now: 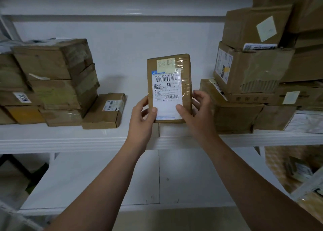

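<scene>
A small flat cardboard parcel (185,69) with a white shipping label and a pale yellow note stands upright over the white shelf (70,138), label facing me. My left hand (141,118) grips its lower left edge, thumb on the label. Gripping the lower right edge is my right hand (194,113), thumb on the front and fingers behind. The parcel's bottom edge is level with the shelf; contact cannot be made out.
Stacked cardboard boxes (52,83) fill the shelf's left side, with a small flat box (104,111) beside them. A taller pile of boxes (253,69) stands on the right. A lower white shelf (104,178) lies below. More parcels (297,169) sit at lower right.
</scene>
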Action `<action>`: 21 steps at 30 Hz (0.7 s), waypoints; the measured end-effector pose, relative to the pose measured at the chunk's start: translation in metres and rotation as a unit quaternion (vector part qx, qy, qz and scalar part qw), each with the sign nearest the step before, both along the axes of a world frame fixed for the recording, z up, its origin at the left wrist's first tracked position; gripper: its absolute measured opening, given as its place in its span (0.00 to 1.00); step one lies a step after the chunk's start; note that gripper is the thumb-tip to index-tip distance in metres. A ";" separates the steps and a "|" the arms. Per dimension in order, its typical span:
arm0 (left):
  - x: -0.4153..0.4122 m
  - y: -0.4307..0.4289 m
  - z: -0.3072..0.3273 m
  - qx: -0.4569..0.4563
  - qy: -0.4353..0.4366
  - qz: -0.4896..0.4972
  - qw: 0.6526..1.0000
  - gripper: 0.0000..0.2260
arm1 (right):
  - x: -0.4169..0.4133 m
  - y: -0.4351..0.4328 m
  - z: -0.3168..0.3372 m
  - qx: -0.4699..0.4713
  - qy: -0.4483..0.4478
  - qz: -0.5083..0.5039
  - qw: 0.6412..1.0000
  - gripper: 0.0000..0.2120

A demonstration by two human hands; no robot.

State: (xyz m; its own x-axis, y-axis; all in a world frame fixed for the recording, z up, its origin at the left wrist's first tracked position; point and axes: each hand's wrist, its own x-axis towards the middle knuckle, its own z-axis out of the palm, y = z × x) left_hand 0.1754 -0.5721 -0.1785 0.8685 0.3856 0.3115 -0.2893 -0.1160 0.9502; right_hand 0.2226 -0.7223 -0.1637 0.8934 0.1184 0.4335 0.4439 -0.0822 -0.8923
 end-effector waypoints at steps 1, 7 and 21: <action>-0.003 0.002 0.003 -0.009 -0.008 -0.007 1.000 0.15 | -0.001 0.002 0.001 0.008 0.005 0.011 1.000 0.30; -0.016 0.004 0.018 -0.014 -0.043 -0.035 0.998 0.08 | -0.005 0.011 -0.004 -0.002 -0.006 0.006 1.000 0.28; -0.038 0.008 0.009 -0.012 -0.038 -0.039 0.998 0.15 | -0.023 0.012 -0.006 -0.010 -0.002 -0.005 1.000 0.26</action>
